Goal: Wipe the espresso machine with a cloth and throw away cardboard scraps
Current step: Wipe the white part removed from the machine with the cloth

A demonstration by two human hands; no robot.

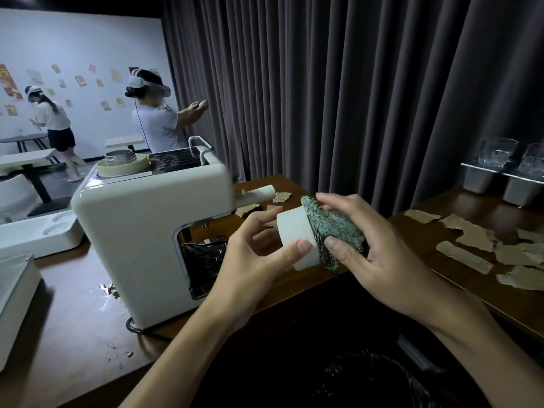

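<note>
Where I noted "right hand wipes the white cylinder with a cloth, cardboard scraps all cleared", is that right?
Not cleared: the head view shows cardboard scraps lying on the table; the right hand does wipe the white cylinder with the cloth.

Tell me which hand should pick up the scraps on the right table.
Right, probably. The scraps lie on its side, though the right hand holds the cloth; the left hand grips a white part.

White machine (141,231), teal cloth (332,225), cardboard scraps (471,240)
</note>
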